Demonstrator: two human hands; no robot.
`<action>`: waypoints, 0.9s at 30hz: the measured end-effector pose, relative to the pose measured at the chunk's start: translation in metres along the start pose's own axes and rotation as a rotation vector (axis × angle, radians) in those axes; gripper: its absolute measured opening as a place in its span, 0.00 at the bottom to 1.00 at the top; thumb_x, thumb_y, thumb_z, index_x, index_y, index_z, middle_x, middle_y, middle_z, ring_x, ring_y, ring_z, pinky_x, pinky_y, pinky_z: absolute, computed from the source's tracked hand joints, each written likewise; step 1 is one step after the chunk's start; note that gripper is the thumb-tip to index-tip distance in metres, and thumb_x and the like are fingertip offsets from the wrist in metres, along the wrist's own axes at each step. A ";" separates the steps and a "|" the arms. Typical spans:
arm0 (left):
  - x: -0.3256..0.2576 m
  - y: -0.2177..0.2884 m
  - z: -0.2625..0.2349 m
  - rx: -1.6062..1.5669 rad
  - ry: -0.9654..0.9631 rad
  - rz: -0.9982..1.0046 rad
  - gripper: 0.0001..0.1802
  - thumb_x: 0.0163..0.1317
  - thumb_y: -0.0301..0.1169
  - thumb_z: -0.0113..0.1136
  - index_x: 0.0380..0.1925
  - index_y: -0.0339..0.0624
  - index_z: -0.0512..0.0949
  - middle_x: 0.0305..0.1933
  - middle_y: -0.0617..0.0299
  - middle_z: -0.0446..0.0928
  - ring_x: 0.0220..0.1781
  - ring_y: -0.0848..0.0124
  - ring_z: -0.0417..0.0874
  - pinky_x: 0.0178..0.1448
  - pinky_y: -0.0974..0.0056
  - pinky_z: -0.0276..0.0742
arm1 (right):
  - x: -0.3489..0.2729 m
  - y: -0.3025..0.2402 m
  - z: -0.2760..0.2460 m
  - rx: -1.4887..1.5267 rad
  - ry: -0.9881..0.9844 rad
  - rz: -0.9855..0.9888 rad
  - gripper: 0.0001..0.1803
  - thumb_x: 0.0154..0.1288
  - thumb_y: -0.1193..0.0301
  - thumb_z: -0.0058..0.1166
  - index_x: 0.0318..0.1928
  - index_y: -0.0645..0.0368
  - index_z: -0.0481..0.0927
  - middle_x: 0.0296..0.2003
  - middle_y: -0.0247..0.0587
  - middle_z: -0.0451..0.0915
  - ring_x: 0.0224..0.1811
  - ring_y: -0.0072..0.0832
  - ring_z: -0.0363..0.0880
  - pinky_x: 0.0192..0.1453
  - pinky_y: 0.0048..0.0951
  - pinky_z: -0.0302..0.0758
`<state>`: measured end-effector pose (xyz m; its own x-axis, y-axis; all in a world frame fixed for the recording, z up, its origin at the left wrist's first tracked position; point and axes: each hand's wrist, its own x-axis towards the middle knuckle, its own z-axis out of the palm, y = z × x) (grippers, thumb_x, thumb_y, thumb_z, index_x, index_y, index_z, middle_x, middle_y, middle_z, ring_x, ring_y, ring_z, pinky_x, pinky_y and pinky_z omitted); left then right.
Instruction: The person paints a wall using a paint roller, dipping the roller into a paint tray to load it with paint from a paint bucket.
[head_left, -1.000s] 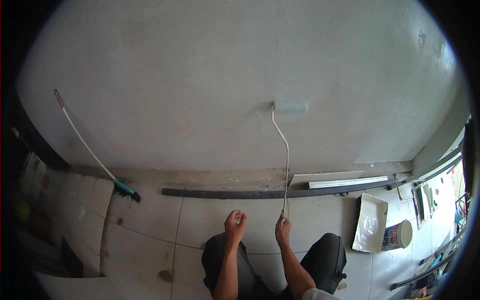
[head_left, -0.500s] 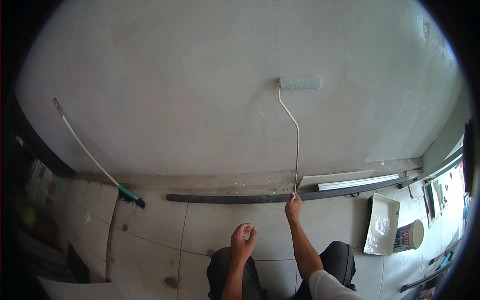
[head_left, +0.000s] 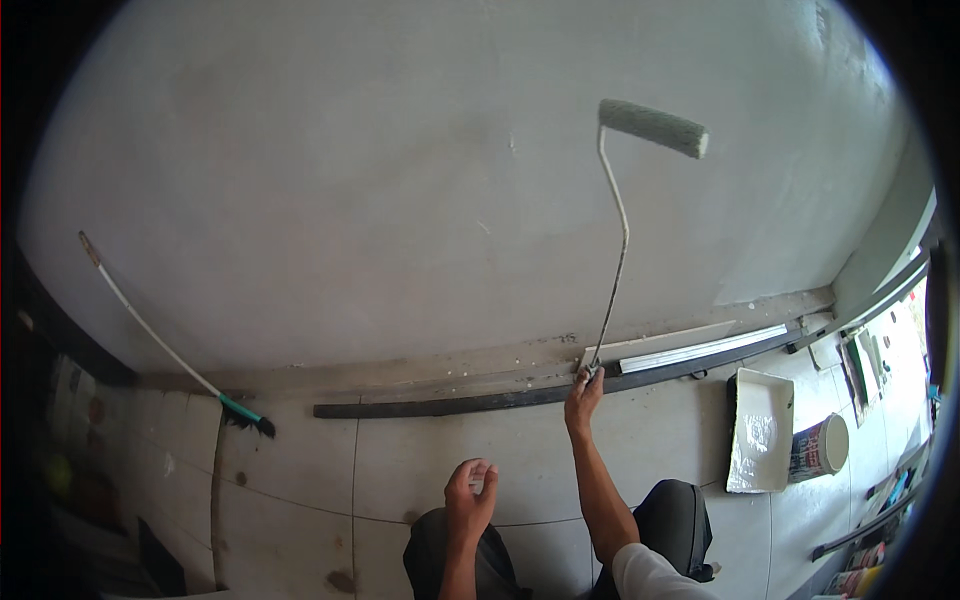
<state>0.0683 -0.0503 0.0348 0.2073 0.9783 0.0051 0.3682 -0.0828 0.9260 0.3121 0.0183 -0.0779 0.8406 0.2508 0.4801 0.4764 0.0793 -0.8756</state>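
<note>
My right hand (head_left: pixel 584 396) is closed round the lower end of a long-framed paint roller (head_left: pixel 655 129). Its thin pale rod rises from my fist, bends partway up and ends in a fluffy grey sleeve. The sleeve slants down to the right in front of the grey wall (head_left: pixel 330 200) and looks lifted off it, its white end showing. Over my left knee, my left hand (head_left: pixel 470 500) hovers with loosely curled fingers and thumb apart, nothing in it. To the right on the floor lies a white paint tray (head_left: pixel 782 420) with wet paint in it.
A paint bucket (head_left: pixel 820 447) stands right beside the tray. A long dark bar (head_left: pixel 450 408) and white strips (head_left: pixel 700 350) lie along the wall's foot. On the left, a green-headed broom (head_left: pixel 160 335) leans on the wall. Various items line the far right side.
The roller sleeve has moved up and right and tipped from level to slanting, coming away from the wall. My view has turned slightly; my left hand keeps its loose curl.
</note>
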 end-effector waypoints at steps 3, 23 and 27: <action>-0.001 -0.001 0.001 0.017 -0.011 -0.002 0.12 0.58 0.35 0.58 0.35 0.36 0.75 0.33 0.58 0.78 0.37 0.70 0.78 0.42 0.66 0.73 | 0.011 -0.003 0.010 -0.028 -0.088 0.136 0.16 0.67 0.67 0.44 0.44 0.71 0.66 0.34 0.57 0.71 0.36 0.45 0.70 0.42 0.37 0.67; -0.005 0.011 0.009 0.031 -0.050 -0.062 0.12 0.56 0.34 0.59 0.34 0.36 0.76 0.32 0.57 0.79 0.36 0.66 0.79 0.41 0.63 0.73 | 0.038 -0.023 0.111 -0.410 -0.233 0.174 0.20 0.60 0.74 0.47 0.46 0.81 0.63 0.40 0.64 0.69 0.45 0.56 0.69 0.50 0.47 0.66; -0.006 0.015 0.018 0.023 -0.074 -0.037 0.12 0.56 0.34 0.59 0.34 0.37 0.76 0.31 0.57 0.79 0.36 0.66 0.79 0.41 0.63 0.73 | 0.030 -0.007 0.114 -0.589 -0.097 -0.034 0.16 0.59 0.75 0.46 0.44 0.74 0.65 0.38 0.55 0.69 0.43 0.48 0.69 0.44 0.44 0.68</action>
<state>0.0891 -0.0604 0.0418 0.2595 0.9640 -0.0584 0.3980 -0.0517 0.9159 0.3045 0.1348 -0.0637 0.8085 0.3466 0.4757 0.5883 -0.4526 -0.6701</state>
